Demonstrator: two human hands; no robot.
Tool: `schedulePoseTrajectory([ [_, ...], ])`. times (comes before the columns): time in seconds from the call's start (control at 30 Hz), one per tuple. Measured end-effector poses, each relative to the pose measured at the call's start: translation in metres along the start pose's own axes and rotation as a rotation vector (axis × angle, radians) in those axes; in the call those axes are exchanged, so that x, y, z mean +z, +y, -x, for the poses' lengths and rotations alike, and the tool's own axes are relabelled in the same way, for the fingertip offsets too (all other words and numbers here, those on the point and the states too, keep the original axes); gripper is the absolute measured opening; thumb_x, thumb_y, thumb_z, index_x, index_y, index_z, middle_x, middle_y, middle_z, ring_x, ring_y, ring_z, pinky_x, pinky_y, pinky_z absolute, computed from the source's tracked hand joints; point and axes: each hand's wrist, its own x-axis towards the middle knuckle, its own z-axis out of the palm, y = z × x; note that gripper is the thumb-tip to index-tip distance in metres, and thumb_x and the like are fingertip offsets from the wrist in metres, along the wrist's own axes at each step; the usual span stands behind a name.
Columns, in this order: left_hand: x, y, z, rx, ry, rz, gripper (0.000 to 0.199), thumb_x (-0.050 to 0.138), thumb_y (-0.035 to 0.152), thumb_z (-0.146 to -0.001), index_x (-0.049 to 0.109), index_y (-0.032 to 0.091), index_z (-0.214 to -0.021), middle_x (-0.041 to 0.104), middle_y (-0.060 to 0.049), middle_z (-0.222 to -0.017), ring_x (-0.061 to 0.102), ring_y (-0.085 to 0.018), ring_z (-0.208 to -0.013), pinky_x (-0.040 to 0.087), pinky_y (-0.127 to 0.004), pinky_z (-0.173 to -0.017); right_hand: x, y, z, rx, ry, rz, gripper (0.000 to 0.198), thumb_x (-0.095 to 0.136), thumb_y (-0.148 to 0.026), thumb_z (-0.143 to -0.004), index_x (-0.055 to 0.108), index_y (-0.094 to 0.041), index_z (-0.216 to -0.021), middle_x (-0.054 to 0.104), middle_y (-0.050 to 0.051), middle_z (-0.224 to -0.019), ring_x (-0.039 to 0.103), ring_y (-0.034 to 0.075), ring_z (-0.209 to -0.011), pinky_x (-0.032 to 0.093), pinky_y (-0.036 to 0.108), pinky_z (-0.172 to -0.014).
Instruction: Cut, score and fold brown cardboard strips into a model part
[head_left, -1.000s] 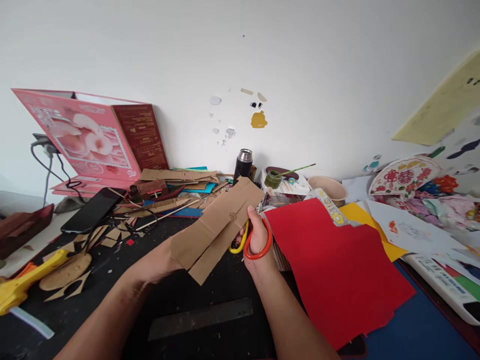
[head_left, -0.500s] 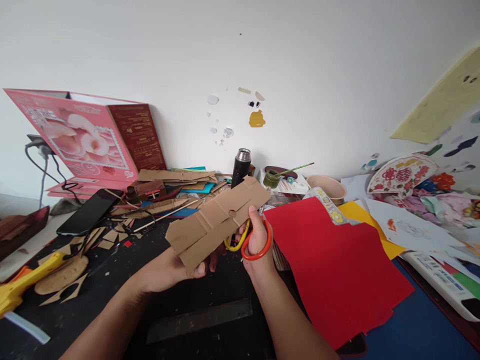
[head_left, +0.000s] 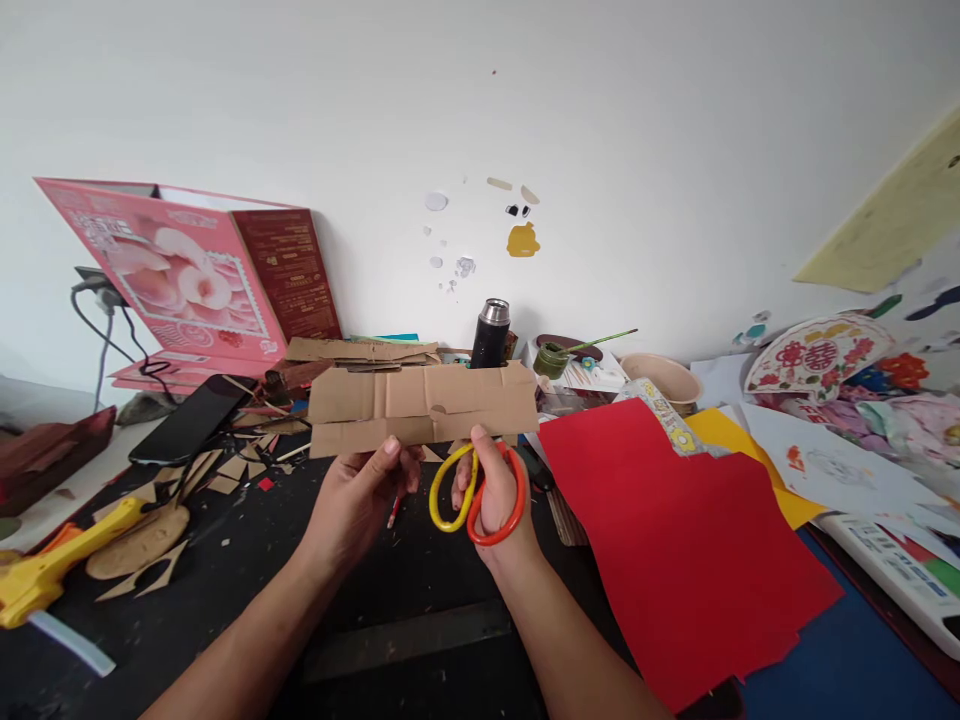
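A long strip of brown cardboard [head_left: 420, 398] is held up level over the black desk, with a slit running along its length. My left hand [head_left: 358, 495] pinches its lower edge at left of centre, thumb in front. Around my right hand [head_left: 496, 490] hang the scissors [head_left: 452, 490], one handle loop yellow and one orange; their blades are hidden. My right thumb also presses the cardboard's lower edge. Below my left fingers pokes a thin red-tipped stick [head_left: 393, 513], partly hidden.
A yellow glue gun [head_left: 67, 565], cardboard scraps [head_left: 225, 480] and a black phone [head_left: 191, 418] lie at left. Red sheets [head_left: 675, 540] cover the right side. Behind stand a black thermos [head_left: 491, 335], a green jar [head_left: 551, 360] and a pink box [head_left: 195, 280].
The cardboard strip has turned from a slant to nearly level. My left hand has moved from beneath its left end to its lower edge, with the thumb now in front.
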Motion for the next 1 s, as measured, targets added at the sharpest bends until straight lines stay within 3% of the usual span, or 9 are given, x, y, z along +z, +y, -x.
schedulePoseTrajectory([
  [0.07,0.001,-0.001,0.0,-0.014,0.03,0.023,0.055,0.09,0.066,-0.075,0.07,0.017,-0.057,0.063,-0.005,-0.057,0.059,-0.017,-0.06,0.048,-0.029,-0.06,0.003,0.003,0.005,0.009,-0.061,0.027,0.059,0.078,-0.074,-0.079,0.056,-0.023,-0.062,0.049,-0.005,-0.046,0.045,0.011,-0.033,0.035,0.024,-0.036],
  [0.23,0.001,-0.004,-0.004,-0.054,0.271,0.016,0.051,0.091,0.062,-0.072,0.076,0.014,-0.077,0.067,-0.003,-0.061,0.058,-0.014,-0.053,0.043,-0.026,-0.051,0.004,0.007,0.011,0.026,-0.226,0.093,0.062,0.078,-0.078,-0.082,0.056,-0.023,-0.065,0.053,-0.004,-0.045,0.047,0.011,-0.032,0.035,0.023,-0.036],
  [0.37,-0.007,0.006,-0.014,0.065,0.352,0.097,0.043,0.089,0.053,-0.075,0.076,0.014,-0.086,0.065,0.001,-0.059,0.057,-0.013,-0.05,0.04,-0.025,-0.048,0.003,0.005,0.012,0.07,-0.291,0.138,0.072,0.071,-0.089,-0.082,0.07,-0.018,-0.087,0.06,-0.001,-0.047,0.057,0.016,-0.035,0.037,0.022,-0.037],
  [0.47,-0.015,0.015,-0.022,0.139,0.417,0.194,0.043,0.093,0.048,-0.071,0.076,0.014,-0.093,0.072,0.001,-0.073,0.057,-0.01,-0.05,0.038,-0.023,-0.045,0.002,0.004,0.013,0.113,-0.333,0.176,0.088,0.066,-0.097,-0.078,0.074,-0.013,-0.107,0.071,0.004,-0.055,0.065,0.018,-0.041,0.043,0.022,-0.041],
  [0.73,-0.035,0.023,-0.034,0.239,0.508,0.316,0.051,0.099,0.047,-0.064,0.077,0.014,-0.095,0.072,0.002,-0.076,0.058,-0.008,-0.054,0.04,-0.021,-0.046,-0.003,0.014,0.012,0.169,-0.496,0.26,0.111,0.064,-0.105,-0.066,0.071,-0.011,-0.125,0.082,0.014,-0.08,0.079,0.025,-0.063,0.06,0.031,-0.061],
  [1.0,-0.036,0.022,-0.035,0.229,0.531,0.331,0.047,0.098,0.046,-0.065,0.076,0.014,-0.091,0.074,0.0,-0.076,0.058,-0.009,-0.053,0.042,-0.021,-0.047,-0.009,0.017,0.014,0.039,-0.513,0.471,0.082,0.06,-0.09,-0.091,0.074,-0.014,-0.12,0.07,0.003,-0.074,0.063,0.014,-0.045,0.048,0.024,-0.046],
])
